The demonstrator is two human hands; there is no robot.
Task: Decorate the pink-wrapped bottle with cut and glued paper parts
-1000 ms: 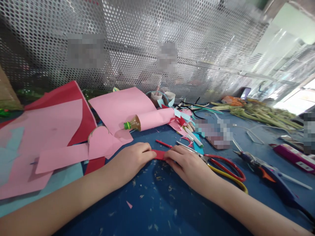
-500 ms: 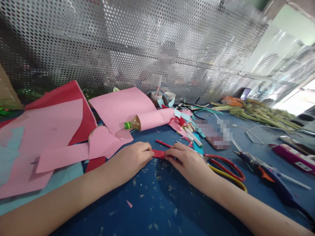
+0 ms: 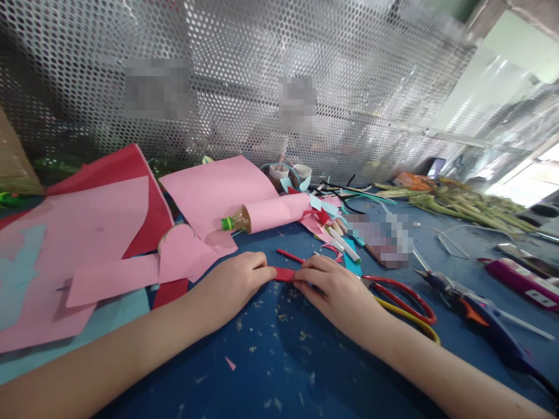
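Between my hands, low over the blue tabletop (image 3: 262, 372), is a small red paper strip (image 3: 284, 274). My left hand (image 3: 242, 282) pinches its left end, and the fingers of my right hand (image 3: 325, 282) close on its right end. Both hands hide the strip's ends. Just beyond the strip lies a thin red stick (image 3: 290, 255), running toward my right fingers. Scissors with red and yellow handles (image 3: 404, 294) lie beside my right wrist, their blades partly covered by that hand.
Pink paper (image 3: 218, 180) and red paper (image 3: 109, 180) cover the left side. A bottle top with a green cap (image 3: 238, 220) lies mid-table. At right are a glue gun (image 3: 489, 314), a purple box-like object (image 3: 519, 279) and green stalks (image 3: 458, 203). A perforated silver sheet (image 3: 244, 75) stands behind.
Hardly anything differs. My fingers have shifted very slightly on the red strip, which stays held between both hands.
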